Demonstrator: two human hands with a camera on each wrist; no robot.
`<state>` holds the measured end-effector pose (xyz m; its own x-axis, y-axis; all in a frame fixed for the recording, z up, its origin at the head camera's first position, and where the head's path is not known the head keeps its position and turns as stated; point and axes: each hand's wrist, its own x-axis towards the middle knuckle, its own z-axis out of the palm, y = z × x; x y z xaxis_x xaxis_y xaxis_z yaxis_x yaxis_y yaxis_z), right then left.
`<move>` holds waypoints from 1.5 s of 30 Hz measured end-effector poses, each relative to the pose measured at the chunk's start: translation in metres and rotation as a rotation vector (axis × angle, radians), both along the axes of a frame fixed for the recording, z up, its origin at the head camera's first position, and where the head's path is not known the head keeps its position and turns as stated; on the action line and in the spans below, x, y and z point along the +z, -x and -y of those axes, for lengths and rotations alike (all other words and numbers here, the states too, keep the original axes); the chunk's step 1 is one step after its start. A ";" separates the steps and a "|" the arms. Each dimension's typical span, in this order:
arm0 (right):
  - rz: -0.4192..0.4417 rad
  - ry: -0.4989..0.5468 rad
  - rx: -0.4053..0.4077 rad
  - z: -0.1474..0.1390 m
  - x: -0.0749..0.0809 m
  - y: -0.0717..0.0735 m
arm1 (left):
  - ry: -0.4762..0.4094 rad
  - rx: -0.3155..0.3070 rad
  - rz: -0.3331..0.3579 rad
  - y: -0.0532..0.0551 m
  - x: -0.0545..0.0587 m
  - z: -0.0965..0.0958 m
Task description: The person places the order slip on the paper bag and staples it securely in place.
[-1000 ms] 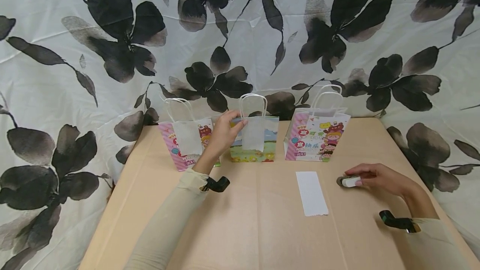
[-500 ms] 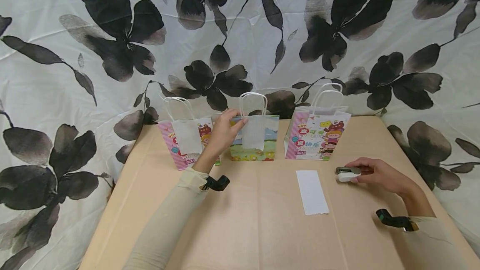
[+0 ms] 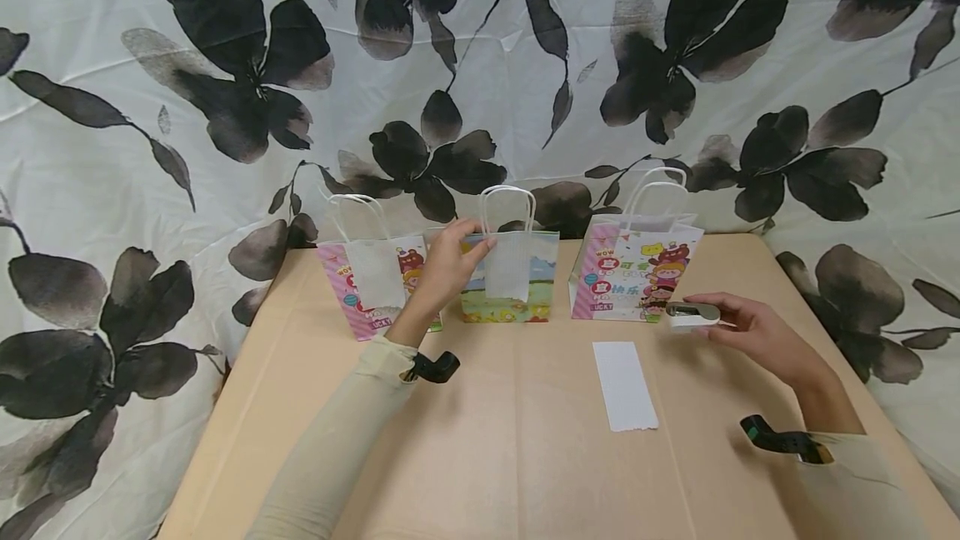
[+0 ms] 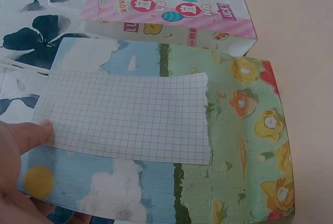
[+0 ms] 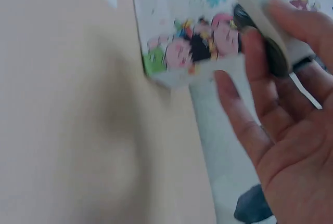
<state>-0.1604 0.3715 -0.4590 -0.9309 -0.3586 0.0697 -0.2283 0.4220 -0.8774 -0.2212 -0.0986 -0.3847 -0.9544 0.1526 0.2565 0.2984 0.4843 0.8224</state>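
Observation:
At the middle paper bag, printed with a sky and a flowery meadow, my left hand pinches the top edge. Its thumb presses a strip of grid paper flat against the bag's front, and the other fingers are behind the bag. My right hand holds a small white and grey stapler between thumb and fingers, raised over the table in front of the right-hand bag. In the right wrist view the stapler is blurred, with the little finger held away from it.
A pink-striped cartoon bag with a white paper strip on its front stands at left, partly behind my left forearm. A similar bag stands at right. Another white strip lies on the table. Floral cloth hangs behind.
My right hand has lifted the stapler up and slightly away from me, turning it a little, from near the tabletop toward the right-hand bag. The left hand has stayed at the middle bag.

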 end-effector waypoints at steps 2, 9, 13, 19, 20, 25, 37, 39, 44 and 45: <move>-0.004 0.037 -0.042 0.006 0.004 -0.001 | 0.003 -0.003 -0.008 0.000 0.000 0.000; -0.014 0.100 -0.073 0.028 0.017 -0.003 | 0.006 -0.013 -0.021 0.000 -0.001 0.001; -0.009 0.109 -0.067 0.040 0.027 -0.003 | 0.006 -0.012 -0.021 0.000 -0.001 0.001; -0.014 0.144 -0.077 0.062 0.048 -0.001 | -0.003 -0.015 -0.015 0.000 -0.001 0.002; -0.028 0.145 -0.074 0.066 0.051 0.000 | -0.005 -0.014 -0.014 0.001 -0.001 0.002; -0.105 0.150 -0.030 0.082 0.066 0.002 | -0.007 -0.012 -0.008 0.000 0.001 0.002; -0.157 0.159 0.029 0.123 0.091 0.016 | -0.018 -0.019 -0.008 0.001 0.000 0.002; -0.164 0.174 0.023 0.130 0.094 0.018 | -0.014 -0.018 -0.006 0.002 0.000 0.002; -0.192 0.184 0.015 0.146 0.103 0.026 | -0.002 -0.019 -0.009 0.003 -0.001 0.002; -0.196 0.188 0.014 0.149 0.105 0.028 | -0.002 -0.019 -0.010 0.003 -0.001 0.002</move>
<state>-0.1881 0.2222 -0.3541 -0.8883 -0.3349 0.3143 -0.4057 0.2513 -0.8788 -0.2239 -0.1008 -0.3854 -0.9486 0.1705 0.2667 0.3163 0.4764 0.8203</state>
